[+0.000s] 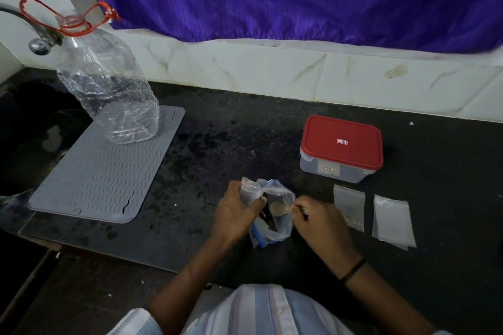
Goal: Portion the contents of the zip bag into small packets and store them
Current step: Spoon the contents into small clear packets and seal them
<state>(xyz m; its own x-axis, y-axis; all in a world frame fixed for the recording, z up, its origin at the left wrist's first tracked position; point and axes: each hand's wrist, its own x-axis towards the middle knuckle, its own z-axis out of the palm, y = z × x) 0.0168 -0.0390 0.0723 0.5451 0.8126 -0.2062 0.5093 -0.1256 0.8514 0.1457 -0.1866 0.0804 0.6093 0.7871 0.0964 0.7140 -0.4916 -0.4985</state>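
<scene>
Striped, ribbed cloth of the person's shirt (261, 313) fills the near edge; beyond it both forearms reach onto the dark, speckled stone counter (217, 144).

Far off to the left of the left hand (236, 212) lies a grey, wavy-ribbed rubber mat (103, 171) with a crumpled clear plastic bottle (106, 90) standing on its far end.

Beyond the right hand (318, 221) sits a clear box with a smooth red lid (341, 148), lid on, so storing looks not yet begun.

Between the hands stands the zip bag (272, 215), thin crinkled film with a blue zip strip; the left hand grips its gathered mouth.

Just right of the right hand lie two flat, glossy small packets (349, 207), touching the counter; the nearer shows a little pale content low down, the farther looks unfilled.

Smallest, a pale spoon (279, 208) pinched in the right hand dips into the bag. Portioning seems early.
</scene>
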